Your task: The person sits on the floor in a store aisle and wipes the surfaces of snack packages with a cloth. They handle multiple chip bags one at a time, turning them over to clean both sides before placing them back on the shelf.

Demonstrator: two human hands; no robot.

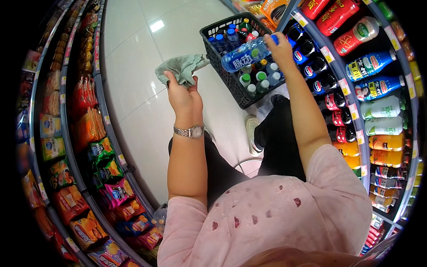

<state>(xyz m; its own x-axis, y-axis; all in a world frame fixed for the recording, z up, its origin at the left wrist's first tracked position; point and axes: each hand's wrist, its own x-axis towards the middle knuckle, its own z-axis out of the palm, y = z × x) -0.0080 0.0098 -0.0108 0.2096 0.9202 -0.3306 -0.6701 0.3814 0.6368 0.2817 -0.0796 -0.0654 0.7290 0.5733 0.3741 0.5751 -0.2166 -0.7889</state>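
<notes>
My left hand (183,92) is closed on a pale green cloth (180,69), which hangs loosely over my fingers above the floor. In my right hand (279,48) is a clear blue drink bottle (244,55) with a blue cap, gripped at its cap end and lying nearly sideways. The bottle is over a black plastic basket (224,73). Inside that basket stand several drink bottles with blue, green, white and yellow caps, among them a green-capped bottle (245,79). The two hands are apart, and the cloth does not touch the bottle.
Drink shelves (351,102) rise close on my right, filled with cola, juice and other bottles. Snack shelves (106,111) with bagged goods curve along my left. Between them runs a pale tiled floor (133,58). My legs and a light shoe (252,133) are just short of the basket.
</notes>
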